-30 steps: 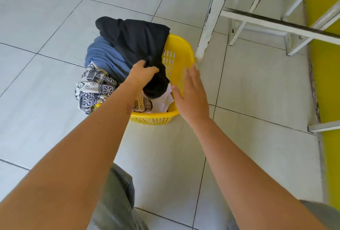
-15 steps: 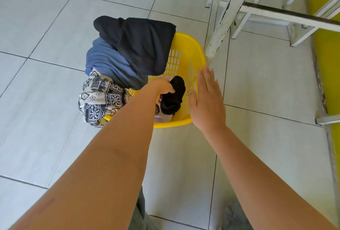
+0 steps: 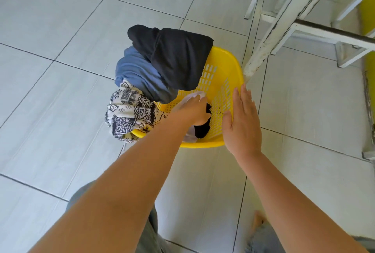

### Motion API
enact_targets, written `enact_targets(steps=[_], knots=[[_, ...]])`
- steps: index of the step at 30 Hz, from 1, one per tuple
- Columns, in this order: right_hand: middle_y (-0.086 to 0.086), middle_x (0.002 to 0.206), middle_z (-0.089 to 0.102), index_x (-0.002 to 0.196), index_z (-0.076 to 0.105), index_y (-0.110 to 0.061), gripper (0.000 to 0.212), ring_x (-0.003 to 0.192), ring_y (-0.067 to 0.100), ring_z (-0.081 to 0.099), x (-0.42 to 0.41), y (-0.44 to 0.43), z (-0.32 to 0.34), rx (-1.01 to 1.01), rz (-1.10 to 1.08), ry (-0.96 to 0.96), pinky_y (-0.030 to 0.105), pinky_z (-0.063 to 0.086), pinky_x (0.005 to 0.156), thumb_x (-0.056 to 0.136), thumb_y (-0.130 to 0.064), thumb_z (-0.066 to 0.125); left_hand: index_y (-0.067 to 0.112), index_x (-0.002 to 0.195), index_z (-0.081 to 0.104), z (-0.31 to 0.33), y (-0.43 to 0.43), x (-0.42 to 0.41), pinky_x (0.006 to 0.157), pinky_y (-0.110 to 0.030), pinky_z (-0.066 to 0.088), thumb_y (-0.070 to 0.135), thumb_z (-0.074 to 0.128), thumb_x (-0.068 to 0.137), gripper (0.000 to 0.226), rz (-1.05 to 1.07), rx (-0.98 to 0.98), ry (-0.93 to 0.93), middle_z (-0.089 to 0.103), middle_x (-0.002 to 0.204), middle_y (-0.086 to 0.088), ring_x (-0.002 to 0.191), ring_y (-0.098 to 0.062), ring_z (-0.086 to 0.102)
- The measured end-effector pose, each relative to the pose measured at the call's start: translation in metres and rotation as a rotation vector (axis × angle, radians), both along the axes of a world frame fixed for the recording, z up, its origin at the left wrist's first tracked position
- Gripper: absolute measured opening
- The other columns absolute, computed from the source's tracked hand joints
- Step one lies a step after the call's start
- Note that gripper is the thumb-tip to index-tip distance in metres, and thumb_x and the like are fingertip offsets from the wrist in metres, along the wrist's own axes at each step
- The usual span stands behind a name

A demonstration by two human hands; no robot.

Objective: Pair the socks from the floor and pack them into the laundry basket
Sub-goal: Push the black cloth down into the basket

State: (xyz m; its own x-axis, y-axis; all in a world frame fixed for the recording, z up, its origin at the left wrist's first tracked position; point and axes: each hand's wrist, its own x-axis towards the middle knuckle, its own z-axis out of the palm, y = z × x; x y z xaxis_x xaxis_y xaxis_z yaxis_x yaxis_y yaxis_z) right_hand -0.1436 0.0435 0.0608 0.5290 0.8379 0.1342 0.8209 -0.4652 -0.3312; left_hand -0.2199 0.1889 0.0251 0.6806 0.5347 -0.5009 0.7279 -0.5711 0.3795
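We look down at a pale tiled floor (image 3: 60, 110). At the far right, the peeling white legs of a metal frame (image 3: 269, 29) stand just beside a yellow laundry basket (image 3: 227, 64), which sits on the floor in the middle of the view.

3 garments hang over the basket's left and far rim: a black cloth (image 3: 174, 56) on top, a blue cloth (image 3: 136, 74) beneath it, and a black-and-white patterned cloth (image 3: 129, 115) nearest us.

Our left hand (image 3: 192, 110) reaches down inside the basket. Its fingers curl downward around the dark sock bundle (image 3: 203, 129), which lies low in the near right part of the basket, against something pale beneath. We cannot tell whether the fingers grip it or merely press on it.

Our right hand (image 3: 241, 123) is flat, fingers straight and close together, thumb apart, palm at the basket's right rim; contact is likely but not certain.

To do this step well, we judge that the right hand should steady the rim while the left pushes the bundle fully down below the rim before letting go, keeping clear of the draped garments so none slide off.
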Motion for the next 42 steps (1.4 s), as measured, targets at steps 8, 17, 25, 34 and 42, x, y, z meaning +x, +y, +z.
enact_targets(steps=[8, 17, 25, 34, 42], knots=[[0.013, 0.158, 0.031, 0.147, 0.038, -0.005, 0.054, 0.149, 0.031, 0.023, -0.007, 0.006, 0.021, 0.051, 0.005, -0.061, 0.043, 0.018, 0.121, 0.097, -0.020, 0.049, 0.009, 0.115, 0.061, 0.054, -0.034, -0.051, 0.075, -0.042, 0.051, 0.019, 0.047, 0.097, 0.025, 0.281, 0.451, -0.566, 0.064, 0.112, -0.012, 0.100, -0.033, 0.060], [0.012, 0.154, 0.038, 0.153, 0.023, -0.010, 0.079, 0.141, 0.027, 0.038, -0.020, 0.125, 0.045, 0.099, 0.053, 0.246, 0.035, 0.041, 0.108, 0.091, -0.038, 0.064, 0.007, 0.136, 0.043, 0.091, 0.034, -0.067, 0.097, -0.037, 0.043, 0.030, 0.060, 0.092, 0.053, 0.793, 0.455, -0.644, 0.043, 0.137, -0.017, 0.122, -0.030, 0.049], [0.009, 0.130, 0.051, 0.141, 0.027, -0.006, 0.084, 0.123, 0.027, 0.053, -0.011, 0.164, 0.022, 0.223, -0.211, 0.763, 0.033, 0.049, 0.091, 0.081, -0.037, 0.076, 0.007, 0.147, 0.024, 0.104, 0.067, -0.042, 0.091, -0.032, 0.044, 0.034, 0.066, 0.089, 0.076, 0.912, 0.173, -0.567, 0.028, 0.145, -0.017, 0.120, -0.031, 0.052], [0.003, 0.120, 0.068, 0.131, 0.059, -0.015, 0.062, 0.107, 0.024, 0.066, 0.009, 0.175, 0.027, 0.221, -0.301, 1.308, 0.042, 0.056, 0.092, 0.081, -0.048, 0.072, 0.004, 0.145, 0.023, 0.108, 0.079, -0.033, 0.100, -0.036, 0.043, 0.033, 0.071, 0.085, 0.082, 1.135, -0.024, -0.627, 0.033, 0.145, -0.018, 0.127, -0.033, 0.046], [0.004, 0.119, 0.069, 0.128, 0.059, -0.014, 0.041, 0.105, 0.020, 0.066, 0.019, 0.175, 0.050, 0.377, -0.147, 1.234, 0.035, 0.057, 0.085, 0.090, -0.028, 0.067, 0.014, 0.136, 0.050, 0.117, 0.092, -0.023, 0.085, -0.028, 0.042, 0.040, 0.072, 0.082, 0.064, 1.140, -0.131, -0.655, 0.051, 0.134, -0.012, 0.130, -0.026, 0.039]])
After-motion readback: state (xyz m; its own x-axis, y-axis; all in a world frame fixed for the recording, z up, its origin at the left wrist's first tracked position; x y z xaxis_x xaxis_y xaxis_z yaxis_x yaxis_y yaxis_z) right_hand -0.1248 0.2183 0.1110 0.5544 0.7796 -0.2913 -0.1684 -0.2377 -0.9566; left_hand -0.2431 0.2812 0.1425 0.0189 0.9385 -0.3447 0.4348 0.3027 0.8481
